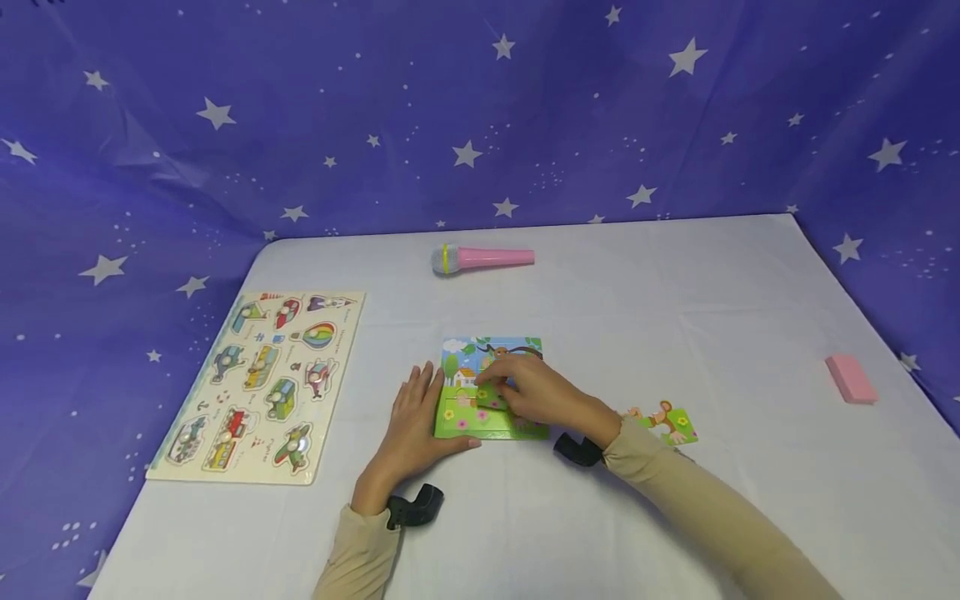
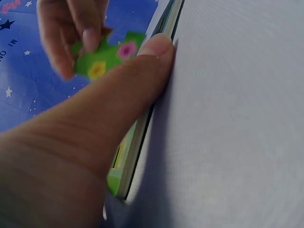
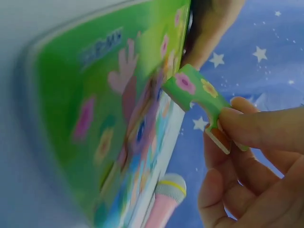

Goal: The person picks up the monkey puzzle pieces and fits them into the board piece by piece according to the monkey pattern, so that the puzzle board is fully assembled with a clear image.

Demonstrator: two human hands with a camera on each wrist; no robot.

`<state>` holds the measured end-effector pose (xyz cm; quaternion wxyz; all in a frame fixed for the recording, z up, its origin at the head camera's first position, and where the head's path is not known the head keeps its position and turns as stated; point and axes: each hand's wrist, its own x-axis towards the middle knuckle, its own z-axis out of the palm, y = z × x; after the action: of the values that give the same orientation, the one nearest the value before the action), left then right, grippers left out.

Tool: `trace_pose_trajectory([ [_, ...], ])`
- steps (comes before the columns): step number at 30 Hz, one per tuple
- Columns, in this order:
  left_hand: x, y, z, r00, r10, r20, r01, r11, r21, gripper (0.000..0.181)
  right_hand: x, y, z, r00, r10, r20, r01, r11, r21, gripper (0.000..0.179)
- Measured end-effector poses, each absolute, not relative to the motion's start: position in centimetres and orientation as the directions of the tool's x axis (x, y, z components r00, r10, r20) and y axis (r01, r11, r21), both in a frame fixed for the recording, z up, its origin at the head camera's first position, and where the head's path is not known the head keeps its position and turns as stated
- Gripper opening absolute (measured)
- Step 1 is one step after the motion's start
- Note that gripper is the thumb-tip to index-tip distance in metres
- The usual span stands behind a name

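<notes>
green puzzle piece [image 3: 199, 90] points lengthwise from right hand [image 1: 537, 390] toward board [image 1: 487, 432]

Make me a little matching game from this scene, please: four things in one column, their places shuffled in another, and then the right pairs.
Things:
1. Pink toy microphone
2. Vehicle puzzle board
3. Pink block
4. Green flowered puzzle piece

Places:
A. Near the right edge of the white-covered table
B. Pinched in the person's right hand
C. Along the table's far side, near the middle
D. At the table's left side

Pairs: 1-C, 2-D, 3-A, 4-B
</notes>
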<state>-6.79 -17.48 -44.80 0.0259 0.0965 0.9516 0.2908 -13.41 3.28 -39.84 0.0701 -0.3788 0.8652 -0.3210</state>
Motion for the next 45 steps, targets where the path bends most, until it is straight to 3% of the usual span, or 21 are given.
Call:
trace_pose_trajectory([
  [13, -6.9, -17.6, -44.9, -0.977, 0.214, 0.016, 0.186, 0.804, 0.565, 0.108, -14.0, -0.8, -40.1, -0.759, -0.648, 0.058, -0.509, 0.537, -0.673, 0.025],
  [27, -6.8, -17.5, -44.9, -0.980, 0.196, 0.018, 0.174, 0.819, 0.546, 0.109, -13.7, -1.5, -40.8, -0.737, -0.674, -0.054, -0.417, 0.516, -0.748, 0.024],
  [34, -6.8, -17.5, -44.8, -0.980, 0.196, 0.017, 0.172, 0.810, 0.560, 0.108, -13.2, -1.4, -41.3, -0.749, -0.662, 0.029, -0.547, 0.592, -0.592, 0.032],
  [45, -6.8, -17.5, -45.0, -0.980, 0.198, 0.034, 0.184, 0.816, 0.547, 0.107, -11.6, -0.1, -40.7, -0.652, -0.756, 0.066, -0.711, 0.578, -0.401, 0.037],
])
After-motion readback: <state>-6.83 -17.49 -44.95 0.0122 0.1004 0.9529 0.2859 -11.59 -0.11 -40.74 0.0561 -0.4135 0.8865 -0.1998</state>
